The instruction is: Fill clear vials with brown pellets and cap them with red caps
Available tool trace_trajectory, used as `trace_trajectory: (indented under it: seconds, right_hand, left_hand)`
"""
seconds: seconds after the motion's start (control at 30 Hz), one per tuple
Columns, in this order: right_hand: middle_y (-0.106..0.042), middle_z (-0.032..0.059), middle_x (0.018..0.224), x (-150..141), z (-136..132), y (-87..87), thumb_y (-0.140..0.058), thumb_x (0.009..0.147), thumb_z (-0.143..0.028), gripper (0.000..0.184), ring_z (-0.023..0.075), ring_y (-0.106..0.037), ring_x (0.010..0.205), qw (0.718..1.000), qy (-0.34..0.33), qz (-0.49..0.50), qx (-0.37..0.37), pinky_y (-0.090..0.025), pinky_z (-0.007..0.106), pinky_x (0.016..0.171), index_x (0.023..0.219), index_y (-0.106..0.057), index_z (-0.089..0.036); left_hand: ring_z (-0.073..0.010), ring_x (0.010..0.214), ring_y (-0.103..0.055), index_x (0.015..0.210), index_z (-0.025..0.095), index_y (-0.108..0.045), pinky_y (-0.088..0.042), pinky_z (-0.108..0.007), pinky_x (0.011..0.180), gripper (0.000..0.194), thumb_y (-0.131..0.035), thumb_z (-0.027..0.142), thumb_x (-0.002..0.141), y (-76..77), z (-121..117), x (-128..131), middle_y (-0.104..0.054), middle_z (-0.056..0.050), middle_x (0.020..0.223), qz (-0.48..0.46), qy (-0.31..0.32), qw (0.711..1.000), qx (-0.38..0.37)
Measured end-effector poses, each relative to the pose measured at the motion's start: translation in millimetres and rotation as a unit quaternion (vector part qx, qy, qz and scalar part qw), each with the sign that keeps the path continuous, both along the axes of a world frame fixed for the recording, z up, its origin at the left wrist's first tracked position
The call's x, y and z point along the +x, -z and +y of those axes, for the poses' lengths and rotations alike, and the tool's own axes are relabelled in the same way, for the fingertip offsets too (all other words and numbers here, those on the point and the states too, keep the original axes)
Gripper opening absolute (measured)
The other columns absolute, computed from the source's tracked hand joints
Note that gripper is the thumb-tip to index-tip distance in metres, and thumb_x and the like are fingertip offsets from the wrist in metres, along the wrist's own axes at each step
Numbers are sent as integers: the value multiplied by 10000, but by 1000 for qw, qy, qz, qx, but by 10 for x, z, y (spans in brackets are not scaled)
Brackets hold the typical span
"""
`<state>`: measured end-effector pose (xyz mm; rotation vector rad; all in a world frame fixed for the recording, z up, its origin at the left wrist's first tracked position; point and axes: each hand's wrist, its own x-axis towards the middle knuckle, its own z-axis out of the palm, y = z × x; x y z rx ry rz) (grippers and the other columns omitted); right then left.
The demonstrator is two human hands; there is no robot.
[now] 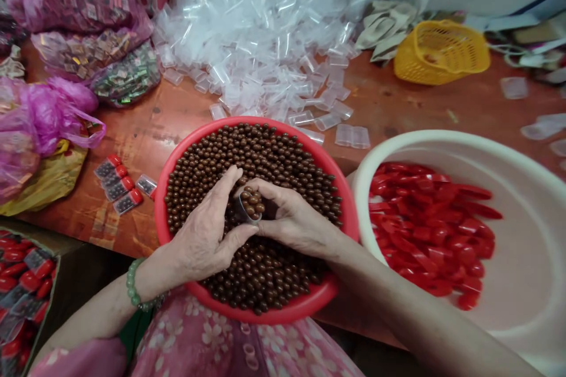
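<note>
A small clear plastic container (243, 210) filled with round brown balls is tilted with its mouth toward me. My right hand (287, 215) pinches its rim between thumb and fingers. Cupped along its left side is my left hand (207, 230), its thumb against the lower rim and its fingers reaching past the far side. Both hands are over a red basin (349, 206) heaped with glossy brown balls (265, 141). The container's lower end is hidden by my hands.
A white basin (522, 182) with red plastic caps (435, 230) stands at right. Behind lies a pile of clear containers (265, 53) near a yellow basket (442, 53). Filled red-capped containers (119, 182) sit at left, by pink bags (84, 6) and a full box (26, 283).
</note>
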<state>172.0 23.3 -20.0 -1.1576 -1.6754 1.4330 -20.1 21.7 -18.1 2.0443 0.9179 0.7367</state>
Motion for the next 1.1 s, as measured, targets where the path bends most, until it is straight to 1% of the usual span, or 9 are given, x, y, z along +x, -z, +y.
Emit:
trace_trajectory:
  seconds: [0.1,0.27,0.37,0.47,0.63,0.77,0.87,0.97,1.1]
  right_hand:
    - [-638,20,930,-13,-17,-7,-694,820,-348,214,185,-593,893,1000,-1,14,11,-494,304,821,901,-568,-195]
    - [-665,26,925,-43,-33,-80,-645,805,-187,185,165,-619,817,994,7,-63,86,-506,276,744,984,-599,-186]
    - [-684,29,900,-69,-52,-145,-591,829,-145,128,161,-636,797,984,-2,-116,138,-512,273,735,950,-598,-185]
    - [-697,43,913,-53,-78,-222,-554,871,-147,88,183,-661,854,970,-15,-172,174,-533,308,798,933,-598,-192]
    - [-624,117,1189,48,-83,-391,-638,866,-217,391,244,-637,1048,956,-5,-196,220,-569,390,868,1246,-544,-224]
    - [-573,109,1243,39,-41,-487,-607,885,-161,341,235,-579,1172,935,-68,-172,303,-539,375,962,1212,-575,-253]
    - [-593,100,1140,16,-17,-501,-594,911,-173,198,199,-610,1070,926,-95,-168,324,-549,321,901,1101,-589,-227]
    - [-596,75,1007,42,-21,-472,-617,911,-209,79,176,-618,938,928,-92,-167,319,-548,287,802,972,-568,-217]
    - [-585,37,878,125,-41,-423,-640,901,-211,109,144,-589,781,938,-81,-160,295,-513,255,683,884,-532,-212]
  left_hand:
    - [-278,1408,-440,1497,128,-306,-399,-498,1161,623,-543,267,938,33,-5,4,-475,-214,1481,5,-11,999,50]
    - [-274,1311,-552,1352,75,-494,-469,-454,1113,491,-588,269,911,27,-42,46,-592,-212,1364,-7,-65,993,99]
    - [-241,1193,-640,1297,108,-531,-531,-400,1042,430,-598,240,894,-9,-86,78,-657,-165,1282,-17,-103,993,63]
    - [-222,1109,-670,1237,123,-538,-551,-374,989,362,-580,206,888,-40,-109,93,-686,-138,1197,-20,-124,992,12]
    - [-221,1080,-643,1231,131,-493,-540,-395,968,321,-498,167,912,-58,-96,73,-654,-136,1151,-17,-95,995,33]
    - [-227,1131,-612,1240,105,-481,-512,-401,1010,323,-444,138,920,-99,-77,38,-627,-160,1186,-20,-48,998,35]
    - [-228,1139,-605,1233,120,-474,-509,-400,1011,317,-439,140,919,-125,-56,2,-624,-149,1185,-20,-10,999,24]
    - [-227,1082,-619,1227,136,-471,-527,-397,967,305,-448,172,924,-130,-34,-33,-626,-138,1158,-2,-4,1000,7]
    - [-216,1028,-625,1222,130,-477,-534,-375,942,308,-460,183,919,-137,-5,-59,-632,-129,1113,10,-10,1000,-7]
